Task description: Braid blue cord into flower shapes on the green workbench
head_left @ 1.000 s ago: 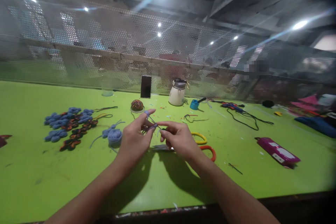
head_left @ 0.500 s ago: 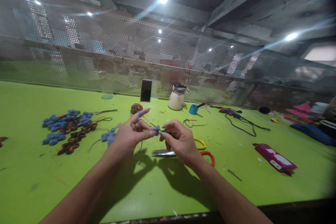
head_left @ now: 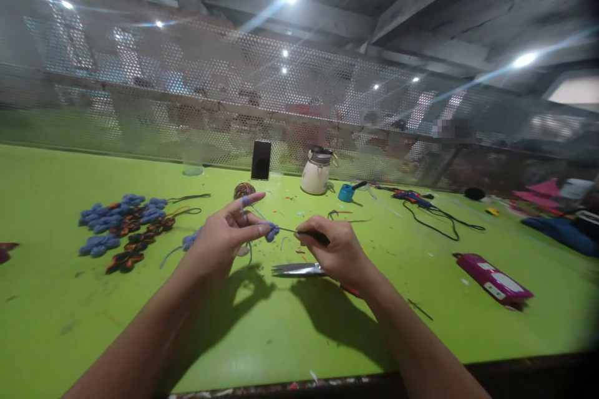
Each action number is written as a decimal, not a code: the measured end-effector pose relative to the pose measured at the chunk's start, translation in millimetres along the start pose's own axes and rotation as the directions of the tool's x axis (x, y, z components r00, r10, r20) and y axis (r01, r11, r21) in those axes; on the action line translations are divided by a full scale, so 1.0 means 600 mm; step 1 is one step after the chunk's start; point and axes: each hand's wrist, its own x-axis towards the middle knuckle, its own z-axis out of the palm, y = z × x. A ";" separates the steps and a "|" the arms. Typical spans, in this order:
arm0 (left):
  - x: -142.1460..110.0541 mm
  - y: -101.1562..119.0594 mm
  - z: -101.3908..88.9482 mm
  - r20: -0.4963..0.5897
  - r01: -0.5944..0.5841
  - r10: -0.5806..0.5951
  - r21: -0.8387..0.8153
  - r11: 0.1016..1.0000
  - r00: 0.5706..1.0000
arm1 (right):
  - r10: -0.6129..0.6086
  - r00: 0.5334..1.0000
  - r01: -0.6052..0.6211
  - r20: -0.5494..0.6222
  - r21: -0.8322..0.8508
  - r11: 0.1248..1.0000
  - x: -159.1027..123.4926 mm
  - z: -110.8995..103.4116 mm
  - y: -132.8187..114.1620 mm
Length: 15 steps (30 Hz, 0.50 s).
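My left hand [head_left: 229, 227] pinches a small piece of blue crochet [head_left: 272, 232] between thumb and fingers, with blue yarn [head_left: 245, 202] looped round its raised index finger. My right hand [head_left: 334, 246] is closed round the dark handle of a crochet hook [head_left: 290, 230], whose thin shaft reaches left to the crochet piece. Below the hands lie scissors [head_left: 297, 270], their handles mostly hidden by my right hand. Behind my left hand, another blue crochet piece [head_left: 189, 240] is partly covered. A multicoloured yarn ball [head_left: 244, 190] sits just beyond the fingers.
Blue crocheted flowers [head_left: 99, 244] and dark-orange ones [head_left: 125, 262] lie at left on the green table [head_left: 262, 349]. Along the back stand a phone [head_left: 261, 160], a white jug [head_left: 315, 176] and a blue pot [head_left: 345, 192]. A magenta device [head_left: 492, 277] rests at right, below a corded tool [head_left: 412, 198].
My right hand has moved right, away from my left, so more of the hook's shaft shows between them. It now covers the scissors' yellow handle. The left index finger stays raised with yarn.
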 end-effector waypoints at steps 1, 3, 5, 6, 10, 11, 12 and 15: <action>0.000 0.000 -0.001 0.021 0.031 -0.030 -0.029 0.999 0.999 | 0.033 0.999 -0.033 0.014 0.059 0.998 0.001 -0.002 -0.001; 0.001 -0.002 -0.003 0.061 0.081 -0.077 -0.075 0.994 0.995 | 0.129 0.989 -0.141 0.067 0.226 0.964 0.002 -0.004 0.000; 0.001 -0.004 -0.003 0.090 0.091 -0.084 -0.077 0.993 0.992 | 0.233 0.959 -0.278 0.160 0.397 0.875 0.004 -0.003 0.001; 0.001 -0.005 -0.003 0.097 0.081 -0.075 -0.058 0.995 0.992 | 0.266 0.942 -0.333 0.206 0.468 0.819 0.005 -0.001 0.003; 0.000 -0.008 0.004 0.107 0.006 -0.012 0.059 0.998 0.994 | 0.282 0.913 -0.409 0.296 0.656 0.635 0.006 0.010 0.010; 0.000 -0.009 0.005 0.111 -0.007 -0.003 0.090 0.996 0.994 | 0.287 0.911 -0.413 0.298 0.682 0.603 0.006 0.013 0.011; 0.000 -0.009 0.006 0.115 -0.017 0.003 0.118 0.993 0.993 | 0.301 0.906 -0.422 0.299 0.699 0.578 0.006 0.015 0.012; 0.003 -0.012 0.008 0.121 -0.042 0.020 0.178 0.983 0.992 | 0.355 0.888 -0.449 0.292 0.716 0.535 0.008 0.020 0.013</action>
